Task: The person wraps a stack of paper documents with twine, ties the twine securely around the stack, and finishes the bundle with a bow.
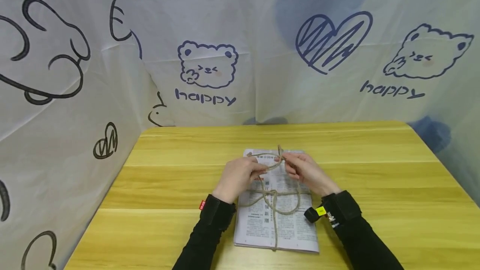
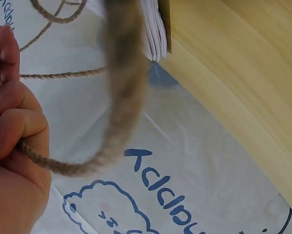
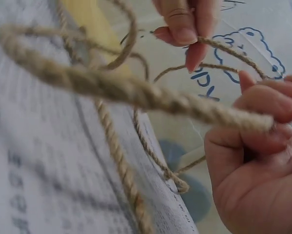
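Twine (image 1: 273,193) lies across the newspaper stack (image 1: 255,225); over the stack's far half, left hand (image 1: 238,175) and right hand (image 1: 309,173) pinch it. Uneven tugging could slide it off-centre.

Looks coarse and fibrous in the twisted twine (image 3: 136,95), matt and papery in the printed newspapers (image 1: 288,229), smooth and faintly glossy in the wood-grained table (image 1: 168,186), creased and cloth-like in the backdrop (image 1: 266,70), matt and fabric-like in the sleeves (image 1: 200,236).
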A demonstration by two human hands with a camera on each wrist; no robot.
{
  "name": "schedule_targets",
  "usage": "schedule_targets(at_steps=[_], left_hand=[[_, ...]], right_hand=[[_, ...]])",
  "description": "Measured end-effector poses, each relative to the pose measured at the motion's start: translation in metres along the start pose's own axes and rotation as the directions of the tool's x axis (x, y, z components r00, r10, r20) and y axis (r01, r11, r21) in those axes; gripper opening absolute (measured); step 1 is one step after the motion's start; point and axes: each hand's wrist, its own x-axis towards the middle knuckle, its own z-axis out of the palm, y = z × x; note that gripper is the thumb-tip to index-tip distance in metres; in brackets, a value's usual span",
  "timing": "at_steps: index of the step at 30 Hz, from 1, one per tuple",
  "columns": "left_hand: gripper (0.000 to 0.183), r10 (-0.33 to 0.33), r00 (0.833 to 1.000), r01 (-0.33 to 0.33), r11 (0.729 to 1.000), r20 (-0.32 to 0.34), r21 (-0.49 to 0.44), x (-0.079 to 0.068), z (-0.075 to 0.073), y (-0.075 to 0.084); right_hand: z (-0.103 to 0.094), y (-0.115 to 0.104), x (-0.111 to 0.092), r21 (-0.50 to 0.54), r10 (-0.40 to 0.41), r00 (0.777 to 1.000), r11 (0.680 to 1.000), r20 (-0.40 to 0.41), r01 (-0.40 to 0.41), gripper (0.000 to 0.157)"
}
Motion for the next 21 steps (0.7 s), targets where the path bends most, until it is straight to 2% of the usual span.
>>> schedule_targets(at_steps=[5, 9, 13, 16, 19, 21], left_hand=[[0.02, 0.017, 1.0, -0.017, 1.0, 0.017, 0.008, 0.001, 0.003, -0.001], [0.02, 0.001, 0.999, 0.0, 1.0, 0.038, -0.02, 0.0, 0.004, -0.003], [0.022, -0.011, 0.996, 0.021, 0.993, 0.092, -0.112, 0.0, 0.004, -0.005], [0.024, -0.034, 0.991, 0.063, 0.972, 0.129, -0.227, 0.0, 0.001, -0.009], [0.025, -0.089, 0.992, 0.112, 0.95, 0.093, -0.291, -0.003, -0.005, -0.014], [0.024, -0.132, 0.991, 0.132, 0.946, 0.018, -0.296, -0.004, -0.008, -0.019]], right_hand=[[0.004, 0.0, -0.001, -0.123, 0.003, 0.992, 0.992, -0.127, -0.019, 0.046], [0.006, 0.0, -0.001, -0.168, -0.053, 0.987, 0.985, -0.154, 0.027, 0.041], [0.007, -0.001, -0.001, -0.203, -0.11, 0.985, 0.976, -0.135, 0.081, 0.041], [0.008, -0.002, -0.001, -0.21, -0.143, 0.978, 0.971, -0.149, 0.111, 0.044], [0.007, -0.003, 0.0, -0.206, -0.178, 0.969, 0.968, -0.168, 0.142, 0.045], [0.007, -0.003, -0.001, -0.196, -0.191, 0.966, 0.968, -0.174, 0.156, 0.044]])
